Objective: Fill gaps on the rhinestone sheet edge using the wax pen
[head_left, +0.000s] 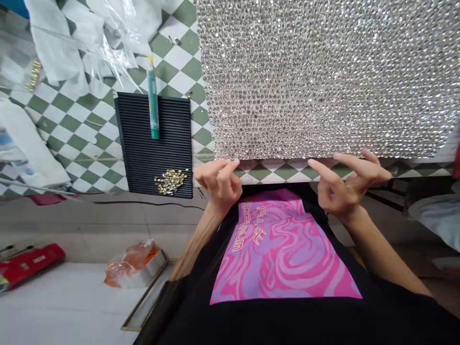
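A wide sheet covered in rows of clear rhinestones (323, 81) lies on the table, its near edge running along the table's front. My left hand (220, 183) is at the sheet's near left corner, fingers curled and pressed together on the edge. Farther right, my right hand (347, 184) has its fingers apart, one fingertip touching or very close to the same edge. Nothing shows between the right hand's fingers. A black ridged tray (138, 143) sits left of my left hand, with a small heap of gold-backed rhinestones (171, 182) in its near right corner.
A green glue-pen-like tube (153, 103) lies across the tray's far edge. Crumpled clear plastic bags (118, 33) cover the back left of the checkered tablecloth (179, 57). A white packet (28, 143) lies at far left. Below the table are an orange-and-clear bag (131, 263) and a red item (36, 263).
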